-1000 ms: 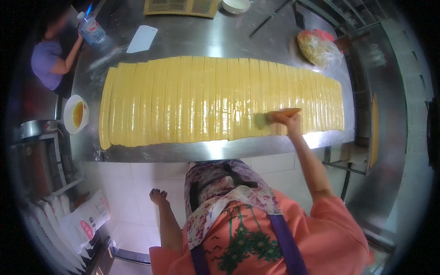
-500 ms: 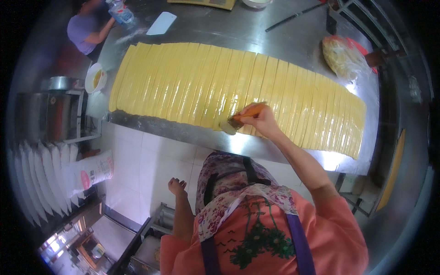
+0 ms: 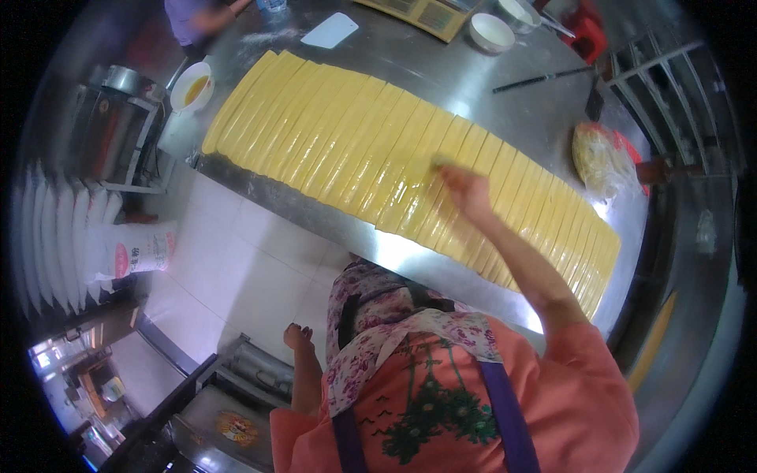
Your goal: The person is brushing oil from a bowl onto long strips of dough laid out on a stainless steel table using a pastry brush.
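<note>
Long strips of pale yellow dough (image 3: 339, 126) lie side by side across the metal table, glossy with liquid in many places. My right hand (image 3: 469, 193) is closed around a pastry brush (image 3: 440, 163) above the middle of the strips. Motion blurs the brush, and my fingers hide most of its handle. Whether the bristles touch the dough cannot be made out. My left hand (image 3: 298, 337) hangs below the table's near edge, fingers loosely curled, with nothing visible in it. A white bowl (image 3: 179, 85) with yellow liquid stands beyond the strips' left end.
A white scraper (image 3: 330, 31), a yellowish board (image 3: 418, 16) and a white bowl (image 3: 490, 34) lie toward the back. A dark rod (image 3: 540, 80) and a bagged yellowish mass (image 3: 602, 162) are at right. White sacks (image 3: 138, 249) stand left; a person (image 3: 193, 20) is far left.
My right hand and the brush have moved away from the strips' near edge toward their middle. The view has turned, so the table appears more slanted. My left hand still hangs low.
</note>
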Action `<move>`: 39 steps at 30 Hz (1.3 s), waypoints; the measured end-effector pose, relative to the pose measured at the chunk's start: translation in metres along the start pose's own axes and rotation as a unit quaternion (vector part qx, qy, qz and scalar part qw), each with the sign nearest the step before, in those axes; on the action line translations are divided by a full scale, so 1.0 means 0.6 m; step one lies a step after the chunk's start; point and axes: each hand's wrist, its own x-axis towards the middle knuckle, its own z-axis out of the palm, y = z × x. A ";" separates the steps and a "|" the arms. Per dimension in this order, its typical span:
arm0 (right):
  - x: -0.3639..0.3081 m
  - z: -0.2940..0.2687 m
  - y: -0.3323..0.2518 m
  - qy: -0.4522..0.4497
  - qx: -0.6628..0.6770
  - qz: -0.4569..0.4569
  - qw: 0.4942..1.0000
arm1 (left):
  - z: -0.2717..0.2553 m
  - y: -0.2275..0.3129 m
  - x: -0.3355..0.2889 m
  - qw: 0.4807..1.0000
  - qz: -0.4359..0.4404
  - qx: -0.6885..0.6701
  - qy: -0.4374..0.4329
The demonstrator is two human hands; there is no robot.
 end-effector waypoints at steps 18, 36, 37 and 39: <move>0.158 -0.013 0.043 0.064 0.023 0.079 0.995 | 0.095 0.058 -0.087 0.998 0.041 0.005 -0.039; 0.236 0.053 0.079 0.114 0.116 0.003 0.987 | 0.085 0.038 -0.064 0.998 0.032 -0.031 -0.041; 0.247 0.055 0.065 0.108 0.073 -0.007 0.991 | 0.089 0.044 -0.065 0.998 0.034 -0.034 -0.040; 0.245 0.059 0.034 0.093 -0.018 -0.026 0.995 | 0.094 0.049 -0.068 0.998 0.033 -0.038 -0.038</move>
